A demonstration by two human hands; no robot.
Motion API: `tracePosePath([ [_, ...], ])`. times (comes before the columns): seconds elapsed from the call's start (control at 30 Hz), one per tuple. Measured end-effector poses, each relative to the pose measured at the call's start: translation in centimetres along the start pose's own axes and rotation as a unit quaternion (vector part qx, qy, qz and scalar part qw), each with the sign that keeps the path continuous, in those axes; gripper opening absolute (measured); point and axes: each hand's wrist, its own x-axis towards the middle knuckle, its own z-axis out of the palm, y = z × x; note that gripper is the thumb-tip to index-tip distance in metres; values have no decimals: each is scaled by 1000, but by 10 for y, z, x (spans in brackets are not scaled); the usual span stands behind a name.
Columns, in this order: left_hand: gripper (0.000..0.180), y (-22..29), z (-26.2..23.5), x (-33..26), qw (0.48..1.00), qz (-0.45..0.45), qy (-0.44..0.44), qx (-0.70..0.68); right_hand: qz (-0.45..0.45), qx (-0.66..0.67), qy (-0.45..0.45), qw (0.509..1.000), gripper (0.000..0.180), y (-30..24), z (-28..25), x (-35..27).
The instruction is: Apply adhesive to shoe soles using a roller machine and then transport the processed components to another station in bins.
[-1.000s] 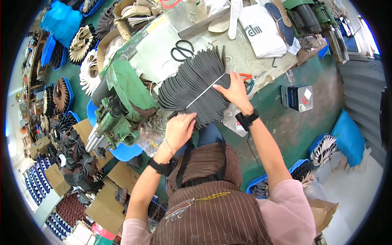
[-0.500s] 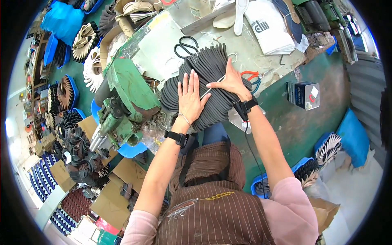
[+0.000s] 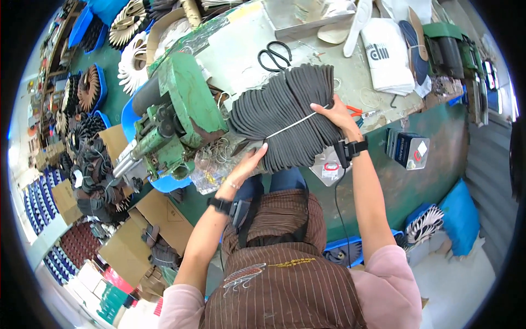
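A thick bundle of dark grey, thin stacked pieces (image 3: 296, 96), like shoe soles set on edge, lies at the near edge of the workbench. A white cord (image 3: 290, 126) crosses it slantwise. My right hand (image 3: 338, 116) grips the bundle's right end, thumb on top by the cord and fingers partly hidden over the far side. At the near left edge, my left hand (image 3: 247, 164) holds it from the side, thumb up and the other fingers largely out of sight. Black-handled scissors (image 3: 275, 56) lie just beyond the bundle.
A green machine (image 3: 189, 101) stands close on the left. Orange-handled pliers (image 3: 355, 111) lie right of the bundle. A white cloth bag (image 3: 386, 57) and a dark blue insole (image 3: 413, 49) are farther right. A metal tray (image 3: 307, 27) sits at the back.
My left hand has slid off the bundle's top to its near left edge. My right hand has shifted to the right end. The view has moved, and more of the white cord shows.
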Motion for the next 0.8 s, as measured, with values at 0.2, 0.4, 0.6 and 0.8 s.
tracePosePath([
  [0.2,96,-8,19,24,995,88,-22,-51,-41,-64,49,996,90,17,-8,-17],
  [0.4,62,11,36,-56,979,161,-46,117,-101,72,98,987,73,47,-22,-90],
  [0.6,53,-62,-2,-123,841,404,74,352,-203,334,8,920,76,29,21,-182],
  [0.8,41,-278,-94,-218,716,488,199,457,-219,281,-75,932,68,12,98,-245],
])
